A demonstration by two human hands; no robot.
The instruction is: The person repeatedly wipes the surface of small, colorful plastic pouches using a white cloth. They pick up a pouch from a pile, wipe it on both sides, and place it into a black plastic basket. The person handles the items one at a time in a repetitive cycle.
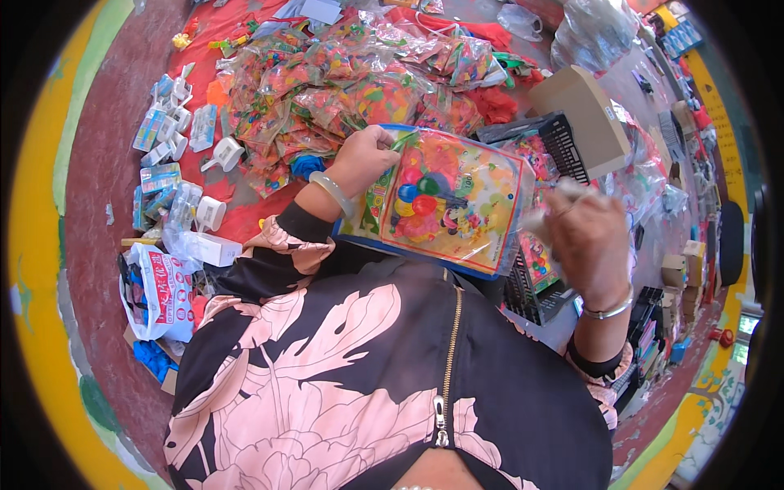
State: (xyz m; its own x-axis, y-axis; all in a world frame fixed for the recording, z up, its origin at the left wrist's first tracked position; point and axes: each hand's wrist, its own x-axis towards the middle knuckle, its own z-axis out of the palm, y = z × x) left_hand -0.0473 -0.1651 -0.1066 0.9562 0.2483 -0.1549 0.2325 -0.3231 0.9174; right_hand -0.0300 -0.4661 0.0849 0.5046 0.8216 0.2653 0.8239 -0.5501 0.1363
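My left hand (369, 162) is closed on the upper left corner of a flat clear plastic bag (478, 233). Printed balloons and a cartoon figure show on the bag, with orange and yellow bits inside. Beneath it, a blue-edged board (384, 255) rests across my lap. To the right of the bag, my right hand (584, 237) is raised with its fingers curled. Something whitish shows at those fingers, too blurred to name. A black slotted basket (563, 147), with colourful packets by it, lies just beyond the right hand.
A large heap of similar filled bags (327, 90) covers the red sheet ahead. White plastic devices and small boxes (202, 126) lie at the left, above a white carrier bag (159, 294). An open cardboard box (580, 114) stands at the right, near crumpled clear plastic (596, 33).
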